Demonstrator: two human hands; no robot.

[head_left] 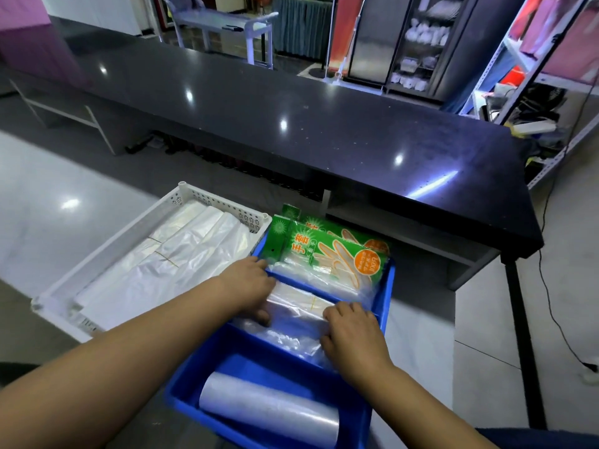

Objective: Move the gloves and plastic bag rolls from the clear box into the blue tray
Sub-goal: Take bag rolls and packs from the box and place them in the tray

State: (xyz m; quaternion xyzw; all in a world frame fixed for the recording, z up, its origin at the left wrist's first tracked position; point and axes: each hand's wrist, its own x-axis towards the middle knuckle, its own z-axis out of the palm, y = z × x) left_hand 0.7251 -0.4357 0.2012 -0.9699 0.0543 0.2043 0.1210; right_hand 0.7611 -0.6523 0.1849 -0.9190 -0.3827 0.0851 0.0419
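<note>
Head view: a clear plastic bag bundle (298, 315) is pressed by both hands in the blue tray (388, 286) (middle compartment).
The left hand (249, 286) is laid flat-fingered on it. The right hand (353, 332) is bent onto it, and whether it grips cannot be told. Glove packs (327, 251) are seen in the far compartment and a bag roll (265, 413) in the near one.

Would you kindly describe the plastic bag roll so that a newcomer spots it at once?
Find the blue tray right of the white basket. In its nearest compartment lies the plastic bag roll. Unlike the flat bags and green glove packs beyond, it is a cloudy cylinder.
</note>
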